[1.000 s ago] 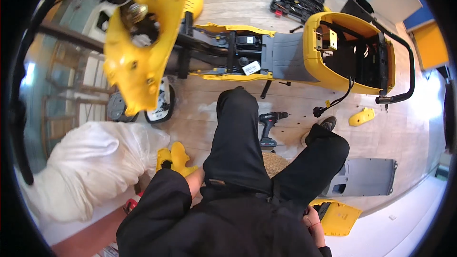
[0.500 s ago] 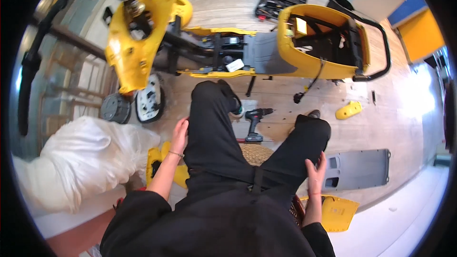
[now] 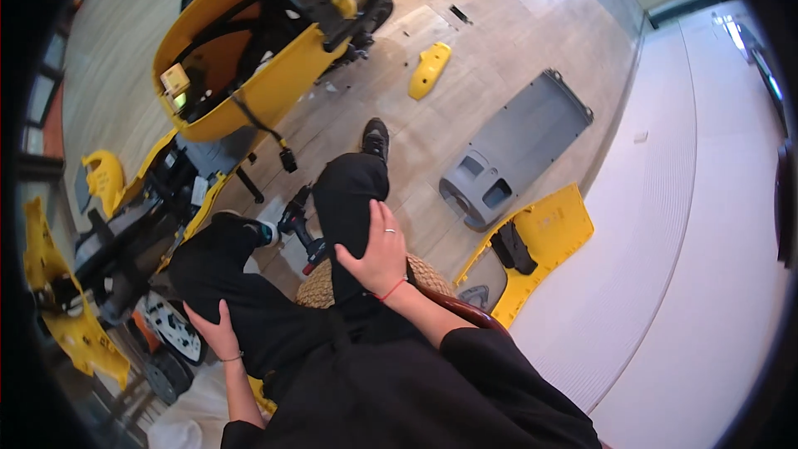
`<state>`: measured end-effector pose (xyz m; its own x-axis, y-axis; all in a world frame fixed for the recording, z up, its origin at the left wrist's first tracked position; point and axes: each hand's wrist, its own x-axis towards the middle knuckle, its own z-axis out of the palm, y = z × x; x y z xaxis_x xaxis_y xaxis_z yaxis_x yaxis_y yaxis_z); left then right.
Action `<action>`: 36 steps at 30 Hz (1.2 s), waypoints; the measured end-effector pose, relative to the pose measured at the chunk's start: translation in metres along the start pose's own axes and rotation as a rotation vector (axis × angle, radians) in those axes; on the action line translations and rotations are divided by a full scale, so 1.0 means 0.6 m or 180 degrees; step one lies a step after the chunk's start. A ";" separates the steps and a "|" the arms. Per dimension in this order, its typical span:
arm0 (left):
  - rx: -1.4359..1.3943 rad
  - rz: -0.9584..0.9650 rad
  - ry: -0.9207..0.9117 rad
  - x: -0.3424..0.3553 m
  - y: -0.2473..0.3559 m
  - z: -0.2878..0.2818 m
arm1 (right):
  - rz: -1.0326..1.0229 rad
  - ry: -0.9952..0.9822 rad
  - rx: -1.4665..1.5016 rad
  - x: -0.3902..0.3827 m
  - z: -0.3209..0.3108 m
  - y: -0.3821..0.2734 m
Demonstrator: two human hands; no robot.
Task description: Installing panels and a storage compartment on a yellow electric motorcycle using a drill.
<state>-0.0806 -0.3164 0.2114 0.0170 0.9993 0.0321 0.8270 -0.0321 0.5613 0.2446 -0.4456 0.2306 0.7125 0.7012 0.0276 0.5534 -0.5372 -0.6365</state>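
Observation:
I sit with both hands on my black trousers. My right hand (image 3: 378, 254) lies on top of my right thigh, thumb apart and fingers extended, holding nothing. Against the outer side of my left thigh rests my left hand (image 3: 214, 334), also free, its thumb raised away from the fingers. Between my legs a black cordless drill (image 3: 298, 224) lies on the floor. Ahead and to the left stands a partly dismantled scooter, its yellow rear body shell (image 3: 287, 75) open at the top, with a cable (image 3: 262, 123) hanging from its side.
On the right lie a grey plastic panel (image 3: 532, 145) and a larger yellow panel (image 3: 553, 241). A small yellow cover (image 3: 430, 71) is farther off. The scooter's yellow front panel (image 3: 79, 337) and a black-and-white part (image 3: 172, 326) are at left. A woven seat (image 3: 316, 283) is under me.
My view has swung to the right, so the scooter now appears farther left. My right hand has shifted from the outer side of my right leg onto the thigh; my left stays by my left thigh.

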 end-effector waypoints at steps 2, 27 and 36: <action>0.0109 0.0111 -0.0046 0.003 -0.012 0.001 | 0.0014 0.0024 0.0045 0.005 0.002 -0.010; 0.1288 0.0148 0.0166 0.062 0.005 0.018 | 0.0270 -0.0033 0.0964 0.021 0.022 -0.002; 0.1086 0.0014 -0.0057 0.056 0.014 0.012 | 0.0448 0.0026 0.1135 0.023 0.024 0.002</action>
<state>-0.0688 -0.2832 0.2112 0.0285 0.9994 0.0177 0.9672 -0.0320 0.2520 0.2490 -0.4302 0.2191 0.7750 0.6276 -0.0739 0.2661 -0.4301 -0.8627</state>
